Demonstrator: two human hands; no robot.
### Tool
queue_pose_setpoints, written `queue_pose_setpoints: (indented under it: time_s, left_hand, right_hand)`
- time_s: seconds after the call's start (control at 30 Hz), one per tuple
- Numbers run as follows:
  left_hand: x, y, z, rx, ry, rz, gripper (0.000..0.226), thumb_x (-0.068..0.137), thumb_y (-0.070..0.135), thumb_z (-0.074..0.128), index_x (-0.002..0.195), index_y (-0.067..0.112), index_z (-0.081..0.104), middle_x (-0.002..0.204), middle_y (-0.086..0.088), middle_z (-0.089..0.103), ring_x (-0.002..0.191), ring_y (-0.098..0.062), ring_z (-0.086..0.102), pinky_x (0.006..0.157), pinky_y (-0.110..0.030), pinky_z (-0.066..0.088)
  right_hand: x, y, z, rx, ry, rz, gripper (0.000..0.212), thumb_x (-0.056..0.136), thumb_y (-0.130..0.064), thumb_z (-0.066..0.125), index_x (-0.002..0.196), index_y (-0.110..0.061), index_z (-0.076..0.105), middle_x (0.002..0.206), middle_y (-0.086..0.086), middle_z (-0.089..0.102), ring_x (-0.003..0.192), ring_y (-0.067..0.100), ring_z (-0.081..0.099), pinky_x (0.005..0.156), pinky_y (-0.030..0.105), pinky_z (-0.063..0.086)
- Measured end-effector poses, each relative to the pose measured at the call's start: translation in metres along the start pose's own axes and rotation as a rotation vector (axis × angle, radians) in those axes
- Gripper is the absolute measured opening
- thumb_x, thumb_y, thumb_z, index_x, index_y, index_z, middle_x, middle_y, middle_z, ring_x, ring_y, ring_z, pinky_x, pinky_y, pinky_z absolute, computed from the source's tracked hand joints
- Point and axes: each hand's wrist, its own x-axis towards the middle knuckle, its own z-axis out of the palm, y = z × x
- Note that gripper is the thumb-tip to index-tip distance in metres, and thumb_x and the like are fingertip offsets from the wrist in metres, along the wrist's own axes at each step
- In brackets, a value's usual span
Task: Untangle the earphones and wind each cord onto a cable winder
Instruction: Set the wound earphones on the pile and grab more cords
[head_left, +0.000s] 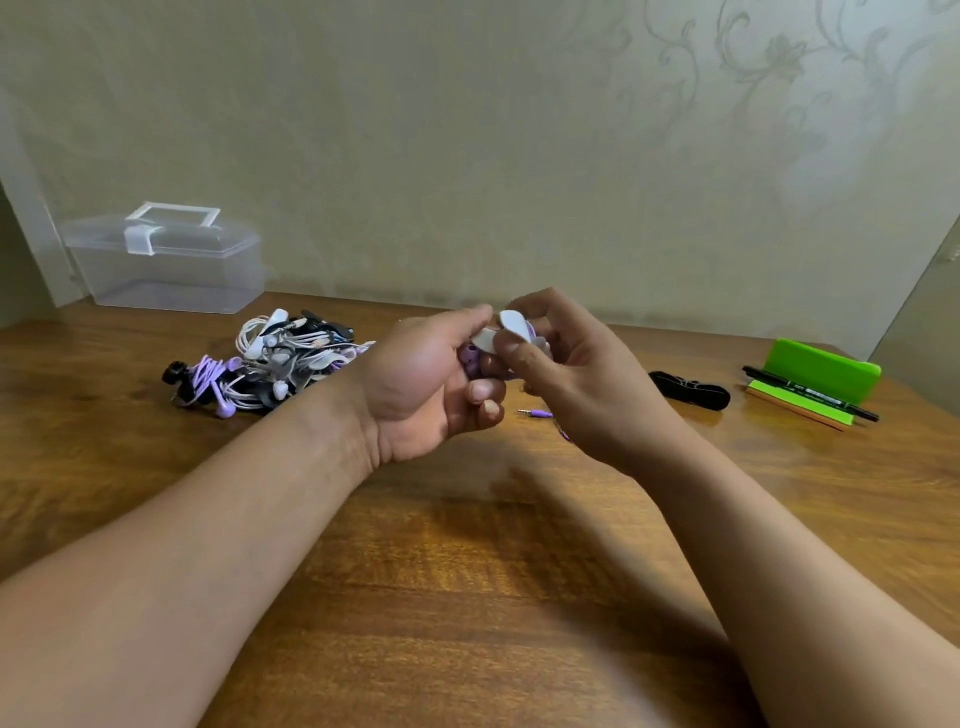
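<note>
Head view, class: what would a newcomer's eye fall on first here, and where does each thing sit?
At the centre, the left hand and right hand together hold a white cable winder with purple cord on it, above the wooden table. To their left lies a pile of earphones, white, purple and black. A bright green stand sits at far right.

A clear plastic storage box with a white latch stands closed at the far left of a wooden counter, against a wall papered in a pale floral scroll. At the far right, a black marker pen lies across a green pad, just in front of a bright green stand.
</note>
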Motion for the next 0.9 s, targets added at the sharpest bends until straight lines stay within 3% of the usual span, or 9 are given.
queue_pose_setpoints:
  time_s: [0.17,0.27,0.43,0.5,0.6,0.7,0.83,0.9]
  left_hand:
    - [0.0002,0.0015,0.0016,-0.025,-0.002,0.017,0.036,0.109,0.034,0.040,0.098,0.014,0.068,0.074,0.001,0.043,0.057,-0.011,0.029,0.047,-0.021,0.032]
    - [0.0002,0.0025,0.0022,-0.035,-0.018,0.006,0.045,0.109,0.036,0.038,0.085,0.017,0.071,0.066,0.004,0.044,0.057,-0.010,0.027,0.048,-0.021,0.027]
    - [0.0001,0.0030,0.0019,-0.011,0.017,0.019,0.024,0.106,0.023,0.047,0.087,0.015,0.058,0.068,0.003,0.038,0.056,-0.009,0.025,0.043,-0.019,0.027]
    - [0.0004,0.0027,0.0020,0.011,0.036,0.034,0.020,0.104,0.018,0.047,0.088,0.014,0.058,0.068,0.003,0.039,0.056,-0.009,0.025,0.044,-0.020,0.025]
    - [0.0004,0.0025,0.0008,0.035,0.077,0.041,0.019,0.104,0.017,0.047,0.089,0.013,0.059,0.067,0.002,0.042,0.055,-0.010,0.027,0.043,-0.020,0.026]
    - [0.0013,0.0003,0.0003,0.034,0.112,0.033,0.018,0.103,0.015,0.046,0.091,0.012,0.059,0.068,0.000,0.043,0.054,-0.011,0.028,0.041,-0.021,0.027]
    - [0.0001,0.0030,0.0030,0.019,0.083,0.040,0.016,0.100,0.008,0.042,0.092,0.012,0.055,0.069,0.001,0.036,0.053,-0.010,0.027,0.041,-0.020,0.027]
    - [-0.0016,0.0050,0.0027,0.104,0.066,0.063,0.013,0.100,0.010,0.048,0.106,0.010,0.060,0.068,0.001,0.043,0.057,-0.012,0.034,0.047,-0.021,0.032]
  right_hand:
    - [0.0011,-0.0020,0.0018,0.039,0.006,-0.022,0.011,0.103,-0.025,0.066,0.113,-0.024,0.069,0.097,-0.001,0.075,0.092,0.019,0.069,0.089,0.052,0.056]
    - [0.0008,-0.0044,0.0015,0.134,0.006,-0.017,0.010,0.102,-0.022,0.069,0.111,-0.019,0.069,0.100,0.007,0.076,0.098,0.030,0.071,0.090,0.058,0.055]
    - [0.0007,-0.0033,-0.0042,0.159,-0.063,-0.003,0.011,0.099,-0.027,0.073,0.106,-0.020,0.068,0.106,0.019,0.070,0.101,0.046,0.065,0.083,0.066,0.054]
    - [0.0006,-0.0033,-0.0061,0.110,-0.089,-0.002,0.012,0.099,-0.031,0.071,0.108,-0.024,0.068,0.104,0.015,0.071,0.099,0.045,0.064,0.082,0.066,0.054]
    - [0.0003,-0.0039,-0.0041,-0.009,-0.075,-0.002,0.017,0.098,-0.041,0.071,0.109,-0.029,0.067,0.098,0.001,0.071,0.092,0.029,0.067,0.084,0.060,0.056]
    - [0.0006,-0.0036,0.0000,-0.090,-0.059,0.016,0.024,0.097,-0.050,0.069,0.107,-0.028,0.063,0.097,0.002,0.070,0.090,0.027,0.067,0.082,0.059,0.056]
    - [0.0025,-0.0027,-0.0031,0.084,-0.026,0.071,0.029,0.096,-0.044,0.074,0.101,-0.018,0.062,0.098,0.009,0.074,0.094,0.029,0.074,0.085,0.060,0.060]
    - [0.0039,-0.0034,-0.0073,0.141,-0.012,0.081,0.025,0.098,-0.037,0.073,0.099,-0.015,0.061,0.093,0.005,0.076,0.090,0.022,0.076,0.083,0.050,0.063]
